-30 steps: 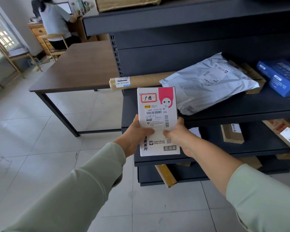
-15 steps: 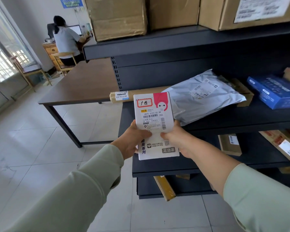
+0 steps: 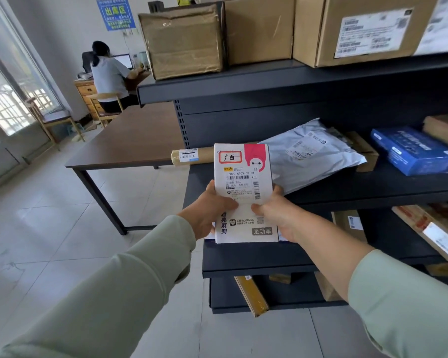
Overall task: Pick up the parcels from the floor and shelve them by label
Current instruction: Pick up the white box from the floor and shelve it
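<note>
A small white parcel (image 3: 243,177) with a pink corner, a red-framed handwritten label and a barcode sticker is held upright in front of the dark shelving unit (image 3: 321,182). My left hand (image 3: 210,210) grips its left edge and my right hand (image 3: 277,213) grips its right edge, thumbs on the front face. The parcel is level with the middle shelf, just before a grey plastic mailer (image 3: 311,153) and a brown cardboard tube (image 3: 192,156) lying there.
Large cardboard boxes (image 3: 184,40) fill the top shelf. A blue box (image 3: 414,151) lies on the middle shelf at right; smaller parcels (image 3: 347,223) sit on lower shelves. A brown table (image 3: 130,140) stands at left, with a seated person (image 3: 109,73) beyond.
The view has tilted upward, bringing the top shelf and its boxes into sight. The parcel stays in both hands, raised slightly against the shelves.
</note>
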